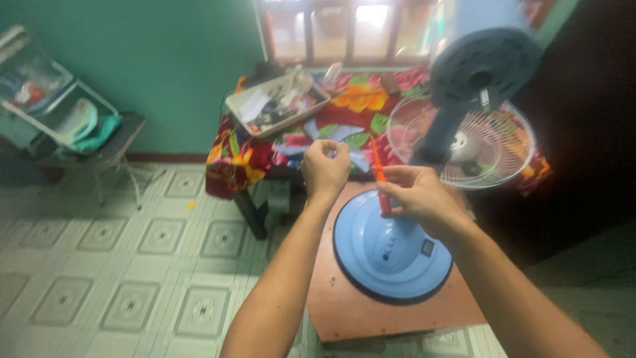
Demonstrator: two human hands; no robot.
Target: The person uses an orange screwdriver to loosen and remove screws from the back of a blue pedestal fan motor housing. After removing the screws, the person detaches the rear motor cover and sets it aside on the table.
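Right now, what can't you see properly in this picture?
Head view:
- What the left hand pinches: hidden inside its closed fingers.
- The orange screwdriver tip: hidden behind the right hand.
- The things in the grey tray: too small and blurred.
- The fan head: blurred.

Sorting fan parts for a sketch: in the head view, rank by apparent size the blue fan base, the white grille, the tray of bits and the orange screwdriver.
1. Blue base, though it is nearest the camera.
2. White grille, similar in size.
3. Tray.
4. Orange screwdriver, in the right hand.

fan base (387, 255): glossy blue plastic | stool top (344, 311): matt wood | tablecloth (232, 159): flowered cloth | floor (132, 265): smooth tile
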